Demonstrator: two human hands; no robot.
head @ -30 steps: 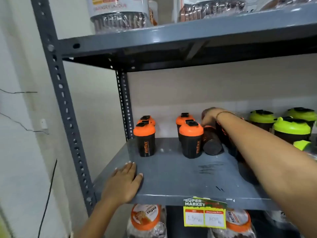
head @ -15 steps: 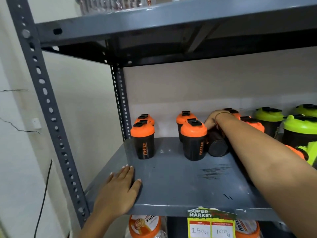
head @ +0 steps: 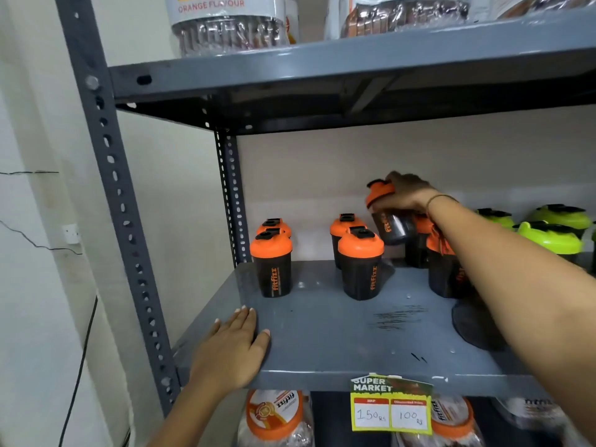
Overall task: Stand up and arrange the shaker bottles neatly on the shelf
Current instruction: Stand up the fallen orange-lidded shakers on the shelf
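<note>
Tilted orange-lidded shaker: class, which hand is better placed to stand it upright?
Right hand: it already grips the tilted shaker, lifted above the shelf. The left hand lies flat on the shelf's front edge.

The right forearm hides much of the orange-lidded shaker bottles behind it.

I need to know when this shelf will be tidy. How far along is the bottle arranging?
Done: four black shaker bottles with orange lids stand upright in two front-to-back pairs, one pair at the left, one mid-shelf. In hand: the right hand holds a tilted orange-lidded bottle off the grey metal shelf; the left hand rests flat on its edge. Left: placing it, then the crowded orange bottles behind the arm.
</note>
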